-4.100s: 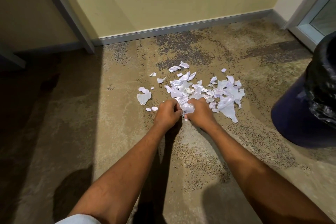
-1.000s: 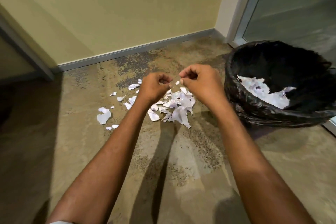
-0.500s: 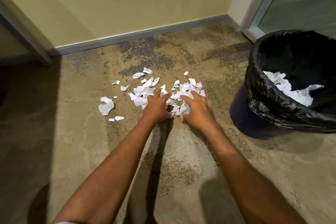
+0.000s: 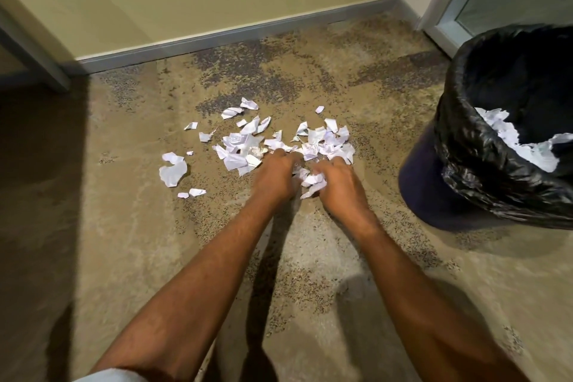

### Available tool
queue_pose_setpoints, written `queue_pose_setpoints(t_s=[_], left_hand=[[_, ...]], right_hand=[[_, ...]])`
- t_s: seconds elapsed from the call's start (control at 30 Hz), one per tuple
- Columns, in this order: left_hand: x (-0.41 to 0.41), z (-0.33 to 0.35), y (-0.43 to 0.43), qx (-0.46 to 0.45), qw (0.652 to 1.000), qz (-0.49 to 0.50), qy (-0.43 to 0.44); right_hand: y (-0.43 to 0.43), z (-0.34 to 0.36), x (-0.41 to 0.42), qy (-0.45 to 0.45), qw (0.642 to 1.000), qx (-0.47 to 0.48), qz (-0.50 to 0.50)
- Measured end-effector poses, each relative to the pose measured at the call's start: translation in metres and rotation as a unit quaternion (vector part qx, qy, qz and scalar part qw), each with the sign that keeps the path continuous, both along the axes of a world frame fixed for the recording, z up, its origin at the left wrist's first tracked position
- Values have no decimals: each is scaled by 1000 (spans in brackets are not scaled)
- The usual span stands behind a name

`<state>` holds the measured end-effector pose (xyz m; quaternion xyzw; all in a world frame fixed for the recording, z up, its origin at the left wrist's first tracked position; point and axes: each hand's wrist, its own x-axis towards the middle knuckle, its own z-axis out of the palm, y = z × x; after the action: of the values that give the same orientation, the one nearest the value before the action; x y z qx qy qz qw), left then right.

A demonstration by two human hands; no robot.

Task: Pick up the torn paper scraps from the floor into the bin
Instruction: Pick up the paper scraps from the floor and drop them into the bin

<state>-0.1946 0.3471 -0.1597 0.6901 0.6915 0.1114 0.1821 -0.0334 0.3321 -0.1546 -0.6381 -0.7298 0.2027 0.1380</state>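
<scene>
Left hand [image 4: 276,175] and right hand [image 4: 339,187], fingers curled, clench torn paper scraps [image 4: 313,180] between them so none slip. Rest lie scattered on carpet [image 4: 124,226]; lined bin [image 4: 465,152] stands near right, probably for short carries.

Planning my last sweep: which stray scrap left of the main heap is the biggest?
The curled white scrap farthest left, lying alone on the carpet; the slivers nearer the camera and the bits beyond it are much smaller.

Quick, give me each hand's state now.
Left hand: curled into the scraps; grip cannot be told.
Right hand: closed on a wad of scraps.
</scene>
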Motion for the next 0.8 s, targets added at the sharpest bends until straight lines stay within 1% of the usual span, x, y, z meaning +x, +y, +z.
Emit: queue_pose_setpoints(t_s=[0.07, 0.17, 0.33, 0.43, 0.57, 0.63, 0.7, 0.8], left_hand=[[4, 0, 5, 8, 1000, 6, -7], [10, -1, 16, 10, 1000, -3, -19], [15, 5, 38, -44, 998, -36, -20], [17, 3, 45, -58, 998, -32, -18], [16, -7, 49, -36, 998, -9, -55], [16, -12, 48, -25, 997, 0, -74], [17, -15, 48, -14, 996, 11, -87], [19, -19, 48, -3, 994, 32, -101]], right_hand=[[1, 1, 3, 27, 1000, 0, -7], [5, -1, 7, 41, 999, -6, -9], [12, -5, 12, 76, 996, -17, -32], [18, -5, 18, 101, 992, -26, -75], [36, -6, 30, 124, 983, -30, -129], [47, -3, 35, 127, 979, -48, -151], [56, 0, 37, 123, 975, -97, -159], [63, 4, 37, 86, 973, -162, -144]])
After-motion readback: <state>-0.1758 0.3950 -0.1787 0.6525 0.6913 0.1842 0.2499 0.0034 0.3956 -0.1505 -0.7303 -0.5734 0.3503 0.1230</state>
